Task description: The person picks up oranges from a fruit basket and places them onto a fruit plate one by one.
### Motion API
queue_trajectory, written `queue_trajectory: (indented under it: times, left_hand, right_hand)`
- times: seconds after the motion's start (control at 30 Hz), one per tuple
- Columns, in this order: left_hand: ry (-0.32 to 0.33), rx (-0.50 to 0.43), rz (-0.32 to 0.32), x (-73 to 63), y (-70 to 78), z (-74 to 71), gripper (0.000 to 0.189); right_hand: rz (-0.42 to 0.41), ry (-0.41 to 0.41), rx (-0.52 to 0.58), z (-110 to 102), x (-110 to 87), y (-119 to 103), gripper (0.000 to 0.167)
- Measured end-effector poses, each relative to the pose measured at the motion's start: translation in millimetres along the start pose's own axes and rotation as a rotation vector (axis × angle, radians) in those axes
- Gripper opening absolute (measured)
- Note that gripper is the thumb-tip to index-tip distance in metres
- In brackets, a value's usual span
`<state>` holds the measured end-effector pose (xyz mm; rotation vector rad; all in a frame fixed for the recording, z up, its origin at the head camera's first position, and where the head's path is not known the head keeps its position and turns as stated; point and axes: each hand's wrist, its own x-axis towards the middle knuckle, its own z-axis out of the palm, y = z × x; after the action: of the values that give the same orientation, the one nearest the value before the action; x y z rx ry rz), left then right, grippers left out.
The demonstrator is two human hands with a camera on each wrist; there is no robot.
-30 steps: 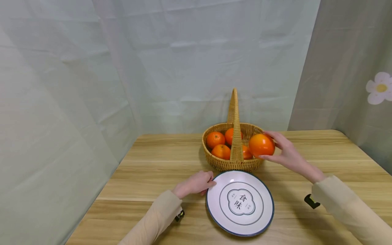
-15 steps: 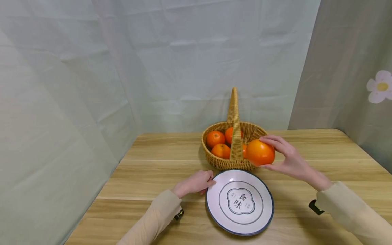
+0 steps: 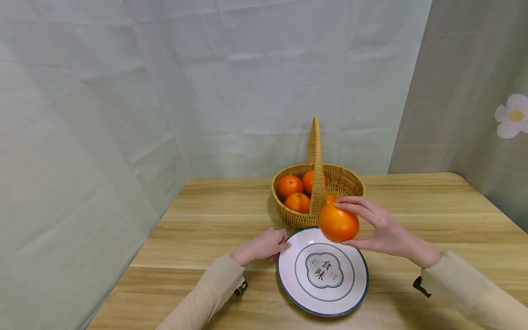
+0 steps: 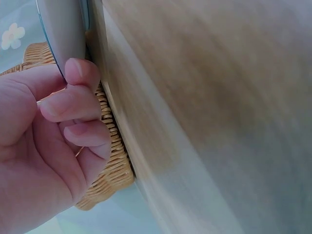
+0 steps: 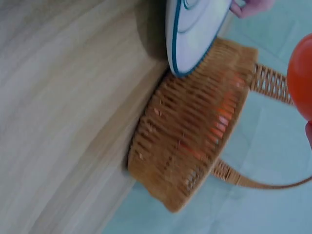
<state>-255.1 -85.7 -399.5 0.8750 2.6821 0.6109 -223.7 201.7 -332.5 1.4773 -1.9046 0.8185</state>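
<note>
My right hand [image 3: 385, 231] holds an orange [image 3: 338, 222] between thumb and fingers, over the back rim of the plate. In the right wrist view this orange [image 5: 301, 78] shows only partly, at the right edge. My left hand [image 3: 261, 246] pinches the left rim of a white plate [image 3: 297, 286] with a dark blue edge and printed characters in its middle. The left wrist view shows the thumb and curled fingers [image 4: 78, 102] at the rim. Just behind the plate stands a wicker basket [image 3: 288, 215] with several oranges [image 3: 290, 185] in it, one partly hidden by the handle.
The basket's tall arched handle [image 3: 316, 151] rises beside the held orange. Everything stands on a wood-grain table [image 3: 206, 220]. Pale cloth [image 3: 247, 91] hangs behind and to the left, with a darker grey panel [image 3: 453, 114] at the right.
My right hand has carried the orange from over the basket's right side toward me and left, to above the plate's back rim. The left hand and plate have stayed put.
</note>
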Motion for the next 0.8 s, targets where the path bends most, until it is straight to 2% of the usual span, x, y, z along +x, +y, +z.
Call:
queue_trajectory:
  times: [0.23, 0.47, 0.6, 0.8]
  left_hand:
    - [0.002, -0.010, 0.008, 0.3, -1.0, 0.5, 0.017]
    - [0.018, -0.004, 0.044, 1.2, -4.5, 1.9, 0.017]
    - [0.008, -0.016, 0.034, 2.3, -5.3, 2.1, 0.017]
    - [0.000, -0.018, 0.038, 1.2, -3.5, 0.4, 0.017]
  right_hand:
    - [0.008, -0.113, 0.016, 16.5, -12.9, 7.8, 0.061]
    - [-0.022, -0.194, -0.058, 29.2, -9.7, 5.7, 0.061]
    - [-0.027, -0.244, -0.072, 36.8, -8.0, 6.6, 0.066]
    - [0.027, -0.353, -0.074, 44.8, -8.0, 8.6, 0.078]
